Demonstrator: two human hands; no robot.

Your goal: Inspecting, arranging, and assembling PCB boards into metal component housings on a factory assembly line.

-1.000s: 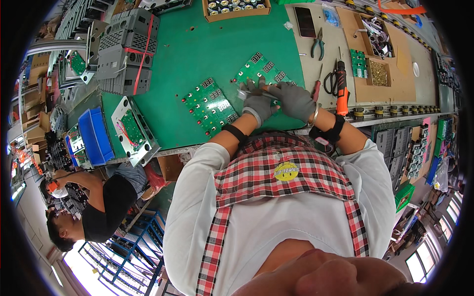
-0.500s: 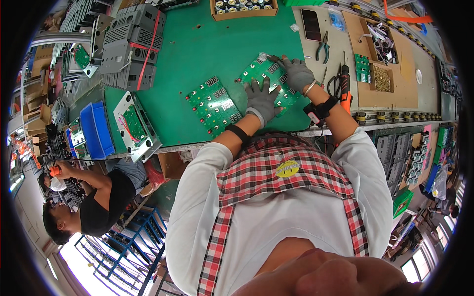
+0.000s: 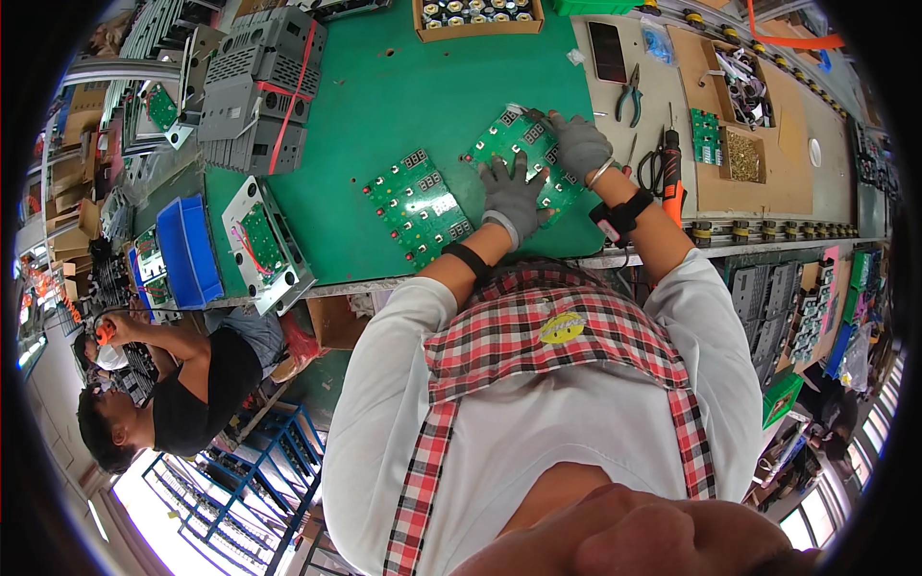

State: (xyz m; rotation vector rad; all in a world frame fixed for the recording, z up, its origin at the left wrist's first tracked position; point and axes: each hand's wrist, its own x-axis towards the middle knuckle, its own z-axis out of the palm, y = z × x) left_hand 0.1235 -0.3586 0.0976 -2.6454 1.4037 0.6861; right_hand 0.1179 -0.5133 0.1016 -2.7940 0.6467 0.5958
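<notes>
A green circuit board (image 3: pixel 503 136) with digit displays and small buttons lies tilted on the green mat, under both my hands. My left hand (image 3: pixel 514 204), in a grey glove with bare fingertips, rests on its near part with the fingers spread. At the board's far right edge my right hand (image 3: pixel 580 147), gloved alike, has its fingers curled together. A thin dark piece with a pale tip shows at those fingers; I cannot make out its kind. Just left lies a second, similar circuit board (image 3: pixel 416 206), flat and touched by neither hand.
Grey vented housings (image 3: pixel 252 96) stand stacked at the left, near a metal plate with a board (image 3: pixel 261 240) and a blue bin (image 3: pixel 188 252). On the right lie pliers (image 3: pixel 629 96), a phone (image 3: pixel 606 52) and an orange electric screwdriver (image 3: pixel 672 173). A co-worker (image 3: pixel 197 384) is at lower left.
My right fingers have shifted slightly at the board's far corner, and less of the pale tip shows there. My left hand stays spread on the board.
</notes>
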